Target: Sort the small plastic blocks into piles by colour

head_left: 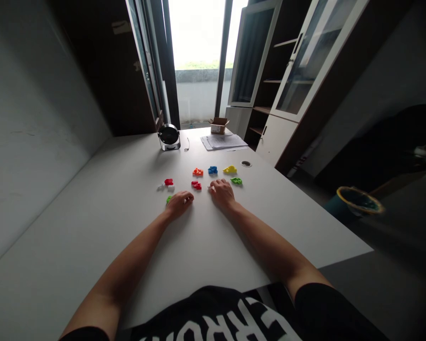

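Both hands rest palm-down on a white table [128,208], with small plastic building pieces scattered just beyond them. My left hand [179,204] lies closest to a green piece [168,199], which its edge partly hides. My right hand [222,194] sits just below a green piece [236,181] and a small white piece [210,188]. Farther along are a red piece [196,185], an orange piece [198,172], a blue piece [212,170] and a yellow piece [230,169]. To the left, another red piece [168,182] sits among white pieces [161,187]. Neither hand shows anything held.
A round desk fan [169,137] and a thin cable stand at the table's far end, near papers [223,141], an open cardboard box [219,125] and a round grommet [246,163]. A wall runs along the left; glass-door cabinets [315,57] and a bin [358,201] stand right.
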A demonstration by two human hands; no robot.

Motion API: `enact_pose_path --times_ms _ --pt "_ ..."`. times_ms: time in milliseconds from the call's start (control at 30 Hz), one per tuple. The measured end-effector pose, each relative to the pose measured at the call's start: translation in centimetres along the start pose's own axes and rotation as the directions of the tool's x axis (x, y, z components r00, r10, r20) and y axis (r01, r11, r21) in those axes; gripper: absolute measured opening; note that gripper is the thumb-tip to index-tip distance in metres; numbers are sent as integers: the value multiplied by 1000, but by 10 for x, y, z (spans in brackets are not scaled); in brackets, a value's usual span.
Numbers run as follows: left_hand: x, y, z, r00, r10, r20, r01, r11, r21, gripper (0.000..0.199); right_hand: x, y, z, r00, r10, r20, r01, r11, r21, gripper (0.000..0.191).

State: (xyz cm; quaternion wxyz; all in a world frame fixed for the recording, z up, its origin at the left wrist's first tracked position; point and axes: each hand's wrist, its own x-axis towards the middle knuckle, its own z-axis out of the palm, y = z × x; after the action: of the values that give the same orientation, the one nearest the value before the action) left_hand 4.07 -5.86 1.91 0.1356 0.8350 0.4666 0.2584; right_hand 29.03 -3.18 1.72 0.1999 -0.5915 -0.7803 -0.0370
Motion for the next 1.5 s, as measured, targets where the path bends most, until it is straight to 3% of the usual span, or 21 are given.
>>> enact_pose_path --times_ms 267,433,533,733,1133,1500 --pt "0 1 -1 1000 4 10 -4 1000 -10 14 5 12 3 998 31 -61 -30 1000 9 17" --pt "0 0 -1 1000 8 8 -8 1000 -6 14 8 21 7 981 140 -136 -130 988 85 12" --pt "0 0 -1 1000 0 12 0 1000 -6 14 9 27 14 973 192 -126 -175 976 132 18" --pt "0 1 0 1000 -12 16 12 1000 -14 15 10 33 24 988 126 -84 -108 976 187 37" --pt "0 1 -1 1000 5 17 -5 1000 -30 15 9 30 23 999 1 -53 10 976 217 24" --pt "-1 3 -3 999 -18 32 19 1000 -20 15 8 24 17 1000 16 -1 -16 975 221 23"
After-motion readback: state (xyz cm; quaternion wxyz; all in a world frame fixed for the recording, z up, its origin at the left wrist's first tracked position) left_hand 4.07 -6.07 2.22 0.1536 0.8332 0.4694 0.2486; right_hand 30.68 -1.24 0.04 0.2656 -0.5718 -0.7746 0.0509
